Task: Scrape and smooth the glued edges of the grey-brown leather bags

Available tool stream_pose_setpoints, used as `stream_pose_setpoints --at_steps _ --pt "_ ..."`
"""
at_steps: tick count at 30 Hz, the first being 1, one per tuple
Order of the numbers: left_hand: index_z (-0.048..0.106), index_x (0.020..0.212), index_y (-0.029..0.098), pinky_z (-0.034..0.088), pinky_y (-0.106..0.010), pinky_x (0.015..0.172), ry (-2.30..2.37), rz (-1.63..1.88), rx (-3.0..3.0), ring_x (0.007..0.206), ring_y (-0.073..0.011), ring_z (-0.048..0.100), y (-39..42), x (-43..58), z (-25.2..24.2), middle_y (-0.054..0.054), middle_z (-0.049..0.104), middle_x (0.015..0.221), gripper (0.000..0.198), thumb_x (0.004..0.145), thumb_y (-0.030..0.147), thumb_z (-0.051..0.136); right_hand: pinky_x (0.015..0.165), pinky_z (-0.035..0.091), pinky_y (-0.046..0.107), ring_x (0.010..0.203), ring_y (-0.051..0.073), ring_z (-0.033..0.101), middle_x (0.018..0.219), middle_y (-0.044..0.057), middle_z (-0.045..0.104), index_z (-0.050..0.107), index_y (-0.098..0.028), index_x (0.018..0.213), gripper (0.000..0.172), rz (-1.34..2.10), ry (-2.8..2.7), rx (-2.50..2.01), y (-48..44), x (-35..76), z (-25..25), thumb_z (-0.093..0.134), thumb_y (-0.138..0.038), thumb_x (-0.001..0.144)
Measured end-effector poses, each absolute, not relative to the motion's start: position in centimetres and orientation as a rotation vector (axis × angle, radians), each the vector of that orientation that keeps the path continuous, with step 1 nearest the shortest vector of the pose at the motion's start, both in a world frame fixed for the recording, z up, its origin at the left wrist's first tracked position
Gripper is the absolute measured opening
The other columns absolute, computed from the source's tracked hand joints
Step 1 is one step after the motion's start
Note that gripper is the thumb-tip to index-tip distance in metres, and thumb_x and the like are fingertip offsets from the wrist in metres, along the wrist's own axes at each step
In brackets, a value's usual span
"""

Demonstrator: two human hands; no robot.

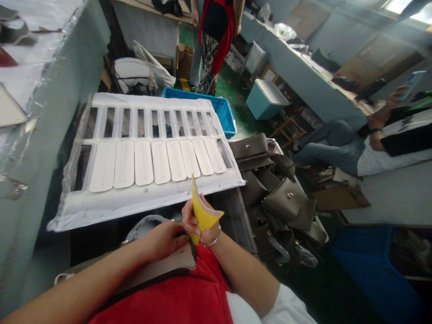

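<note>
My right hand (199, 220) is closed around a curved yellow sheet (204, 215) with a pale edge, holding it upright in front of my lap. My left hand (170, 240) has its fingers curled at the upper edge of a grey-brown bag (168, 263) lying across my lap; the fingertips are partly hidden. Both hands are close together near the bag's right end. Just beyond them stands a white slatted rack (151, 198), with several pale rounded panels (144, 163) side by side on its near half.
Grey-brown handbags (285, 200) are heaped right of the rack. A blue crate (224, 114) stands behind it, and a blue bin (364, 256) at the lower right. One person (218, 36) stands beyond the rack; another (344, 144) sits at right, holding a phone (412, 83).
</note>
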State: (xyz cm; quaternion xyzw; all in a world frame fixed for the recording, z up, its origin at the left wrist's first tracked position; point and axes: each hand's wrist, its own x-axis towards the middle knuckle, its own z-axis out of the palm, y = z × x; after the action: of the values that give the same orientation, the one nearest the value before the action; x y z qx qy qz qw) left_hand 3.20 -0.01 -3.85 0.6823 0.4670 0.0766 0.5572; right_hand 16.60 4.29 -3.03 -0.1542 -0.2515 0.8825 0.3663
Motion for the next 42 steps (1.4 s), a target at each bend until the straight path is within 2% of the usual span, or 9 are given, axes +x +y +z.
stream_pose_setpoints --at_steps 6,16,22,29,31,34,37,39,42 --pt "0.064 0.098 0.021 0.044 -0.024 0.076 1.103 0.197 1.602 0.088 -0.0191 0.061 0.1 3.3 -3.2 -0.001 0.066 0.097 0.028 0.082 0.031 0.043 0.026 0.012 0.017 0.028 0.003 0.025 0.043 -0.006 0.032 0.058 -0.012 0.062 0.054 2.282 -0.664 -0.426 4.3 16.4 -3.2 0.037 -0.056 0.086" --pt "0.062 0.099 0.017 0.045 -0.029 0.079 1.034 0.182 1.522 0.089 -0.0218 0.06 0.0 3.2 -3.1 -0.003 0.066 0.096 0.029 0.077 0.027 0.045 0.027 0.013 0.017 0.027 0.003 0.024 0.039 -0.008 0.029 0.054 -0.012 0.06 0.054 2.156 -0.902 -0.686 3.5 15.6 -2.6 0.04 -0.058 0.084" --pt "0.063 0.087 0.016 0.044 -0.026 0.076 1.087 0.179 1.459 0.084 -0.0195 0.06 0.0 3.4 -2.9 -0.001 0.067 0.087 0.022 0.074 0.022 0.047 0.028 0.012 0.017 0.027 0.003 0.024 0.04 -0.008 0.029 0.053 -0.013 0.059 0.054 2.133 -0.854 -0.658 3.0 16.2 -2.5 0.04 -0.059 0.083" --pt "0.062 0.085 0.014 0.045 -0.025 0.074 1.123 0.248 1.547 0.083 -0.0195 0.059 -0.2 3.7 -3.0 -0.003 0.066 0.086 0.021 0.078 0.026 0.045 0.029 0.016 0.018 0.028 0.004 0.028 0.039 -0.006 0.031 0.054 -0.012 0.057 0.056 1.977 -1.039 -0.713 1.9 15.7 -2.2 0.041 -0.06 0.082" --pt "0.056 0.107 0.015 0.045 -0.027 0.078 1.128 0.249 1.533 0.087 -0.019 0.06 -0.7 3.6 -2.9 -0.003 0.067 0.094 0.033 0.079 0.026 0.045 0.029 0.016 0.018 0.028 0.004 0.028 0.04 -0.007 0.031 0.052 -0.014 0.057 0.055 1.979 -0.906 -0.693 2.4 16.7 -1.8 0.044 -0.063 0.079" --pt "0.032 0.134 0.016 0.041 -0.031 0.09 1.237 0.203 1.565 0.103 -0.0198 0.056 -1.8 3.4 -2.2 -0.005 0.06 0.117 0.057 0.08 0.029 0.045 0.029 0.018 0.017 0.028 0.004 0.029 0.043 -0.008 0.032 0.05 -0.016 0.062 0.05 1.923 -0.674 -0.735 3.3 20.3 -0.8 0.05 -0.064 0.074" --pt "0.037 0.133 0.017 0.032 -0.035 0.101 1.314 0.099 1.741 0.119 -0.0235 0.044 -3.1 3.2 -0.8 -0.007 0.048 0.132 0.058 0.081 0.042 0.045 0.035 0.03 0.017 0.035 0.007 0.043 0.048 -0.007 0.038 0.051 -0.016 0.069 0.045 1.928 -0.671 -0.837 2.9 25.2 -0.2 0.054 -0.06 0.073" --pt "0.036 0.134 0.016 0.029 -0.037 0.104 1.297 0.044 1.853 0.122 -0.0256 0.04 -4.0 3.2 -0.1 -0.01 0.043 0.135 0.067 0.077 0.051 0.048 0.04 0.038 0.02 0.042 0.011 0.052 0.051 -0.006 0.041 0.05 -0.016 0.07 0.044 2.067 -0.75 -0.989 1.5 27.9 -0.5 0.055 -0.06 0.073" --pt "0.028 0.137 0.012 0.026 -0.04 0.105 1.304 -0.016 2.0 0.125 -0.0287 0.035 -5.1 3.5 -0.1 -0.015 0.036 0.139 0.091 0.064 0.053 0.062 0.038 0.037 0.021 0.043 0.012 0.052 0.052 -0.005 0.045 0.048 -0.017 0.074 0.045 2.157 -0.919 -1.322 -1.7 29.5 -2.0 0.049 -0.061 0.077"
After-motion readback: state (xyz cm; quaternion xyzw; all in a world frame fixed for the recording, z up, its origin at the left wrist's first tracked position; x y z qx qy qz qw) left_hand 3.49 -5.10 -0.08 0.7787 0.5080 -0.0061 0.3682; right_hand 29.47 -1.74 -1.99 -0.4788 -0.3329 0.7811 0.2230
